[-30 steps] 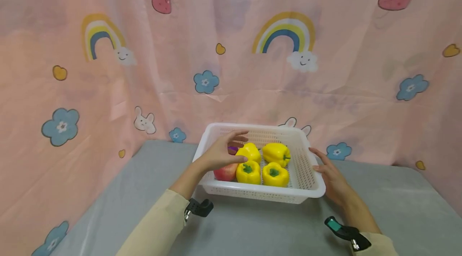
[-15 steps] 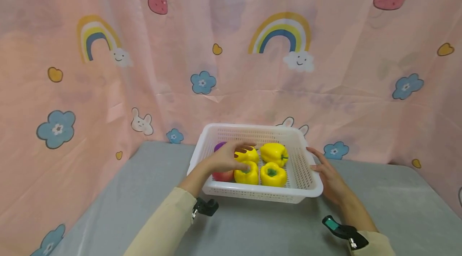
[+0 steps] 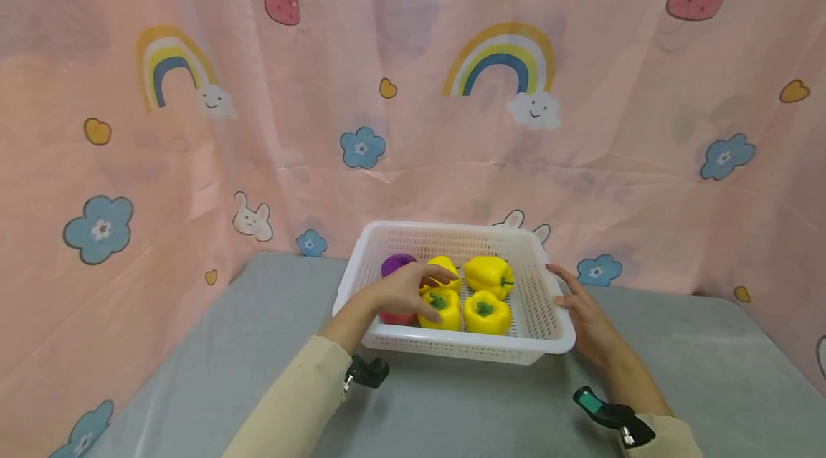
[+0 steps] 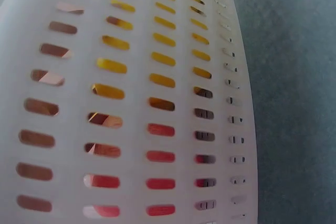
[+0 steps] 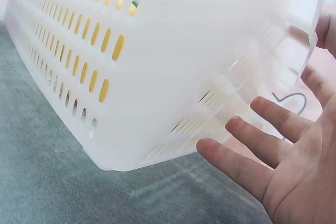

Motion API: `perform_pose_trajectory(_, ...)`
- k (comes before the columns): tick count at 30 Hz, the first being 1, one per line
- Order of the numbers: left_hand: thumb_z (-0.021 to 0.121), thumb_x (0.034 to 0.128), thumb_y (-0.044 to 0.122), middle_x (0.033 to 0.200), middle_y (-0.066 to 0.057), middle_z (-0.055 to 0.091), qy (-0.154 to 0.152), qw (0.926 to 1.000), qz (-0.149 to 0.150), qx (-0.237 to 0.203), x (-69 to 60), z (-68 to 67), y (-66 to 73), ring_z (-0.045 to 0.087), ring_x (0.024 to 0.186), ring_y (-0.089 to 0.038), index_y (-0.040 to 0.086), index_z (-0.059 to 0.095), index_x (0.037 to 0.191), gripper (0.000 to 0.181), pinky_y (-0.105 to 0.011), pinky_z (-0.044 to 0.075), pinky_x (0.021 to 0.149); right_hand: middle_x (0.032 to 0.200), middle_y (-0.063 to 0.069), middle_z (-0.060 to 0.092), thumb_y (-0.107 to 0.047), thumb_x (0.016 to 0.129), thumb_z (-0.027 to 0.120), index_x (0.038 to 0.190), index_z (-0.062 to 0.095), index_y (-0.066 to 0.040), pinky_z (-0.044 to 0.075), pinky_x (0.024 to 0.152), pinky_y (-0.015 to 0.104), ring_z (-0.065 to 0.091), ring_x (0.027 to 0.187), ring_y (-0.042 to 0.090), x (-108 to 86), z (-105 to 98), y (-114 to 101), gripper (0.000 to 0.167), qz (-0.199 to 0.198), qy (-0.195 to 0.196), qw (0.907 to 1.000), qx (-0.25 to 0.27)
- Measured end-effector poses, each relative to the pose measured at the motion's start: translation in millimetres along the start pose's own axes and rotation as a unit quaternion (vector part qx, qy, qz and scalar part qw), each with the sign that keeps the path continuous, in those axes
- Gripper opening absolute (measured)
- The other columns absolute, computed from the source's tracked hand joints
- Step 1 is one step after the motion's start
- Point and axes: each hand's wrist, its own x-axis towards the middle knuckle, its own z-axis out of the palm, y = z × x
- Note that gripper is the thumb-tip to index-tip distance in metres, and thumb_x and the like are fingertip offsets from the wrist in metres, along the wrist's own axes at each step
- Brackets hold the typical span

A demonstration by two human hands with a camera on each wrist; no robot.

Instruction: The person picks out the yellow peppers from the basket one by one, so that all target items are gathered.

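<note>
In the head view a white basket (image 3: 452, 350) holds several yellow peppers (image 3: 488, 312), a purple item (image 3: 397, 264) and a red item (image 3: 395, 318). My left hand (image 3: 393, 293) reaches over its left side, fingers spread above the back-left pepper (image 3: 444, 264); the thumb lies against the front-left pepper (image 3: 445, 298). Whether the fingers bear on either pepper is hard to tell. Beside the right end my right hand (image 3: 594, 325) touches the rim. The right wrist view shows that hand's (image 5: 299, 166) fingers straight and spread along the basket's outer wall (image 5: 173, 77).
The basket stands on a grey-covered table (image 3: 258, 329), close to a pink patterned curtain (image 3: 413, 185) at the back. Through the slots of the basket wall (image 4: 136, 98), yellow and red show in the left wrist view. Each wrist wears a black strap device (image 3: 368, 372).
My left hand has moved lower over the peppers, its thumb shifting down to the front-left pepper's face. More of the purple item shows. My right hand stays at the rim.
</note>
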Motion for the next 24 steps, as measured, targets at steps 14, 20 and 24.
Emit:
perform_pose_trajectory(14,0.088,0.0768,0.019,0.142,0.004,0.062,-0.017,0.9982,-0.01,0.056,5.0,4.2,-5.3,0.053,0.135,-0.017,0.029,0.061,0.138,0.068,-0.041,0.042,0.118,0.129,-0.011,0.06,-0.023,0.107,0.04,0.156,0.02,-0.032,0.062,0.086,0.035,0.069,0.108,0.012,1.4,1.4,-0.3,0.054,0.004,0.012,0.9998,-0.016)
perform_pose_trajectory(20,0.088,0.0756,0.018,0.14,0.002,0.063,-0.009,0.9981,-0.004,0.061,3.9,5.3,-3.3,0.055,0.133,-0.018,0.029,0.061,0.137,0.068,-0.041,0.044,0.117,0.128,-0.014,0.06,-0.022,0.107,0.039,0.154,0.022,-0.035,0.063,0.085,0.034,0.069,0.107,0.011,0.3,0.9,1.2,0.052,0.0,0.015,0.9997,-0.017)
perform_pose_trajectory(24,0.088,0.0758,0.021,0.141,0.0,0.063,0.011,0.9979,0.004,0.064,3.3,5.1,-1.8,0.056,0.133,-0.02,0.026,0.059,0.138,0.069,-0.041,0.045,0.116,0.129,-0.016,0.059,-0.022,0.106,0.04,0.155,0.021,-0.033,0.063,0.085,0.034,0.069,0.108,0.011,-0.8,1.8,1.2,0.054,-0.002,0.02,0.9996,-0.02)
